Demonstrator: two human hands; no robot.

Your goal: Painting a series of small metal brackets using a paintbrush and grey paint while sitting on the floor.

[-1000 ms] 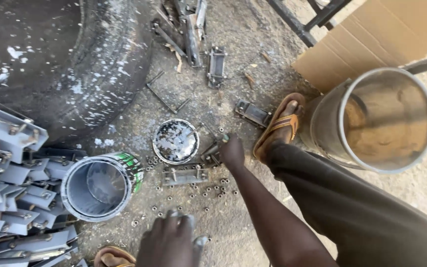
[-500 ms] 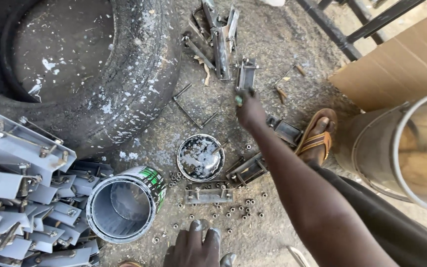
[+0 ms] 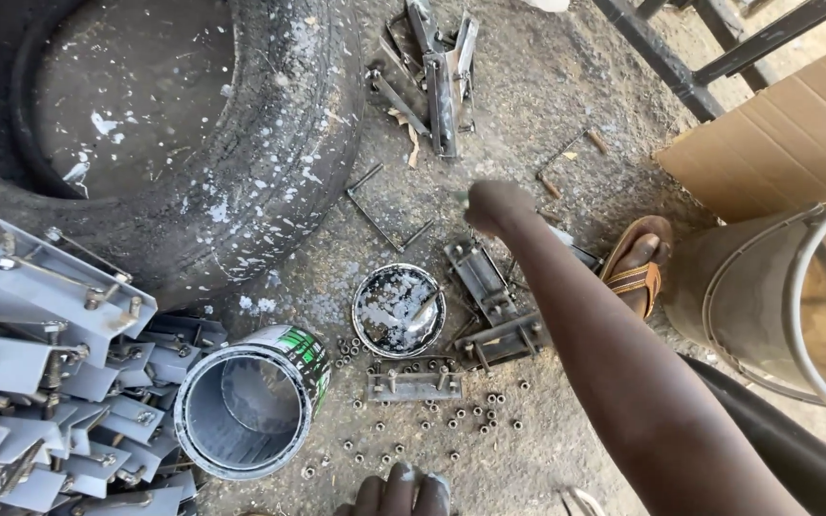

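Right arm stretched out long from the near right toward the far middle, bare forearm, wrist straight. Right hand (image 3: 497,205) curled into a loose fist, knuckles up, blurred, so what it grips can't be told. Left hand (image 3: 402,494) low at the near edge, only the fingertips show, curled down, grip hidden.

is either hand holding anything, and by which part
Cannot be told. The right hand is a blurred fist stretched over the ground near the metal brackets; any hold is hidden. Only the left hand's fingertips show at the bottom edge.
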